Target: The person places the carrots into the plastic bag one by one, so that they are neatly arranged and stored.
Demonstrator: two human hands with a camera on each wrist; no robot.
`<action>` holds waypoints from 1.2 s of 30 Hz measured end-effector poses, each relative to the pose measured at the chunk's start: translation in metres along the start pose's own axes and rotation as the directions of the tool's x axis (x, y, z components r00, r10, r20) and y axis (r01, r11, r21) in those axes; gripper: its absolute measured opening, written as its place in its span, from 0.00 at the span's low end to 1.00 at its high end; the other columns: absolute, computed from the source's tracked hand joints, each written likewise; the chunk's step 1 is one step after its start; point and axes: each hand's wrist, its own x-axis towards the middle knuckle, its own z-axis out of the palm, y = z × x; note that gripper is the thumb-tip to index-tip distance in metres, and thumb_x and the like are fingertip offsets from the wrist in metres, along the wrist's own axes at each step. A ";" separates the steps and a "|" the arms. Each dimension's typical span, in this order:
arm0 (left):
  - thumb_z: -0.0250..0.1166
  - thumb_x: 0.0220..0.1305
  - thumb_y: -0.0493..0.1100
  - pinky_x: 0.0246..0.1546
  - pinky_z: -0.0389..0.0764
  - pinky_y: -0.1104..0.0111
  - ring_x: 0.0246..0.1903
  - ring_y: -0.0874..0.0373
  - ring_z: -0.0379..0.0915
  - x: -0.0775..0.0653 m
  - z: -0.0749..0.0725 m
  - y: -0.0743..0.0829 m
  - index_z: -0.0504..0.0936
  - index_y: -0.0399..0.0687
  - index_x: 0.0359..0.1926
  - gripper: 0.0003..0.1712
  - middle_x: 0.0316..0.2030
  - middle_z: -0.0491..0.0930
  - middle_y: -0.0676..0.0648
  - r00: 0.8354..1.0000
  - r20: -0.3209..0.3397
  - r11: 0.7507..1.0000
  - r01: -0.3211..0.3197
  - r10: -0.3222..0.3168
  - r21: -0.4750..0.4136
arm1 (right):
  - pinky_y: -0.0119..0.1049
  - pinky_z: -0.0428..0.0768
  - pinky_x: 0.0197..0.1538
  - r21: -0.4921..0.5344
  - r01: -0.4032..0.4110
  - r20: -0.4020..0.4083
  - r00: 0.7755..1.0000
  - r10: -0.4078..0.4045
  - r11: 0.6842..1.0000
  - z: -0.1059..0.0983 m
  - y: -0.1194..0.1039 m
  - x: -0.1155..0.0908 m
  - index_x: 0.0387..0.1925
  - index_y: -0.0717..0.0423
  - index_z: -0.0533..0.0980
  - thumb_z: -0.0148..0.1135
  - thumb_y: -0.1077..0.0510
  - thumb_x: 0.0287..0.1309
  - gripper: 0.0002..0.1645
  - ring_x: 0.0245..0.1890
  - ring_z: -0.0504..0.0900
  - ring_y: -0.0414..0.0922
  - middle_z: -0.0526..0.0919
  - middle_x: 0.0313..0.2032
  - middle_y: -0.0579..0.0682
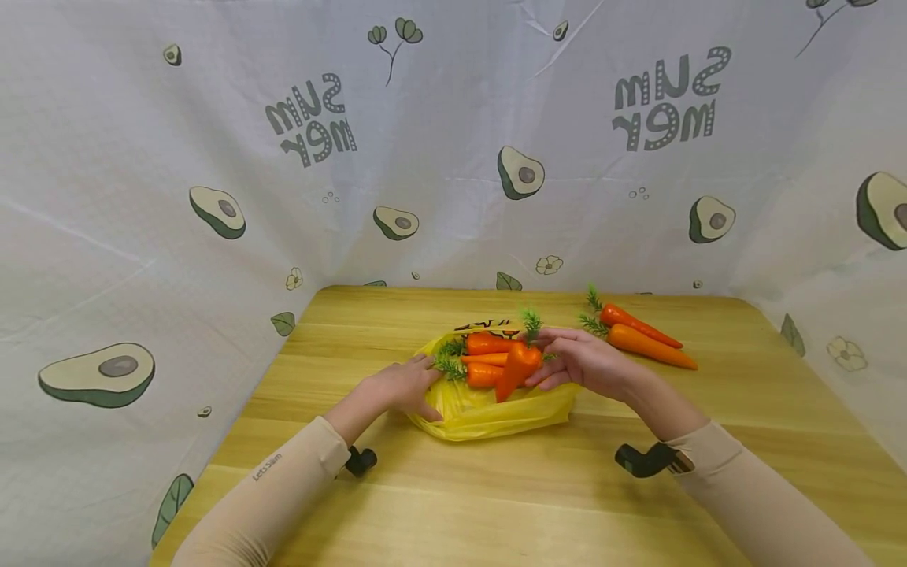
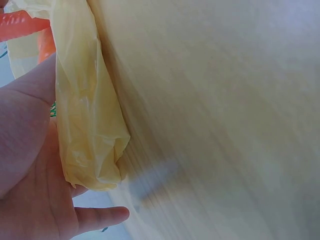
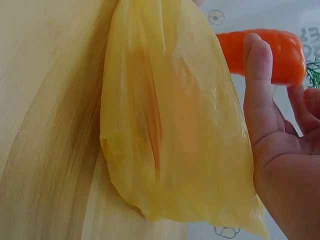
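Observation:
A yellow plastic bag (image 1: 489, 417) lies on the table with its mouth spread, and several orange carrots (image 1: 483, 375) with green tops rest inside it. My left hand (image 1: 407, 386) holds the bag's left rim; in the left wrist view the yellow plastic (image 2: 87, 100) passes between the thumb and the fingers, and the little finger sticks out. With my right hand (image 1: 577, 362) I pinch one orange-red carrot (image 1: 520, 366) over the bag, its narrow end pointing down. The right wrist view shows the thumb across this carrot (image 3: 280, 55), while the bag's side (image 3: 175, 125) hides its tip.
Two more carrots (image 1: 648, 342) lie on the wooden table (image 1: 482, 496) behind and to the right of the bag. A white curtain (image 1: 453, 157) printed with avocados hangs behind the table and along both sides.

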 end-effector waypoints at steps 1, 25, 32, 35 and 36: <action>0.67 0.57 0.73 0.69 0.66 0.42 0.78 0.43 0.47 0.000 0.000 0.000 0.65 0.51 0.75 0.53 0.79 0.52 0.42 1.000 0.001 1.000 0.000 0.000 -0.001 | 0.50 0.84 0.53 0.001 -0.007 0.003 1.000 0.007 1.000 0.000 0.000 0.000 0.76 0.66 0.55 0.39 0.62 0.77 0.30 0.48 0.87 0.58 0.53 0.76 0.67; 0.67 0.58 0.72 0.69 0.65 0.42 0.78 0.43 0.47 -0.002 0.000 0.000 0.65 0.51 0.75 0.52 0.79 0.52 0.42 1.000 0.005 1.000 0.001 -0.001 -0.008 | 0.46 0.85 0.52 -0.107 0.009 -0.059 0.998 -0.015 0.994 -0.003 0.004 -0.005 0.74 0.58 0.61 0.59 0.60 0.71 0.34 0.52 0.85 0.57 0.76 0.61 0.60; 0.67 0.57 0.72 0.69 0.66 0.42 0.78 0.43 0.48 -0.002 0.001 0.001 0.66 0.50 0.75 0.52 0.78 0.53 0.42 1.000 -0.005 1.000 -0.003 0.003 0.001 | 0.49 0.85 0.49 -0.293 -0.039 -0.179 0.984 -0.015 0.955 0.000 0.001 -0.004 0.70 0.61 0.64 0.64 0.53 0.68 0.35 0.49 0.82 0.59 0.77 0.55 0.64; 0.67 0.57 0.72 0.69 0.66 0.42 0.78 0.43 0.48 -0.002 0.000 0.001 0.66 0.50 0.75 0.52 0.79 0.52 0.42 1.000 -0.004 1.000 -0.002 0.002 0.002 | 0.49 0.85 0.52 -0.312 -0.030 -0.177 0.984 -0.027 0.950 -0.001 0.001 -0.004 0.70 0.62 0.65 0.64 0.53 0.68 0.35 0.50 0.83 0.60 0.78 0.55 0.64; 0.67 0.58 0.72 0.69 0.66 0.42 0.78 0.43 0.47 -0.002 0.000 0.001 0.66 0.50 0.75 0.52 0.79 0.52 0.42 1.000 -0.003 1.000 -0.001 0.001 0.001 | 0.50 0.84 0.54 -0.310 -0.020 -0.166 0.986 -0.034 0.950 -0.001 0.001 -0.003 0.70 0.62 0.65 0.64 0.53 0.68 0.35 0.51 0.83 0.59 0.78 0.56 0.64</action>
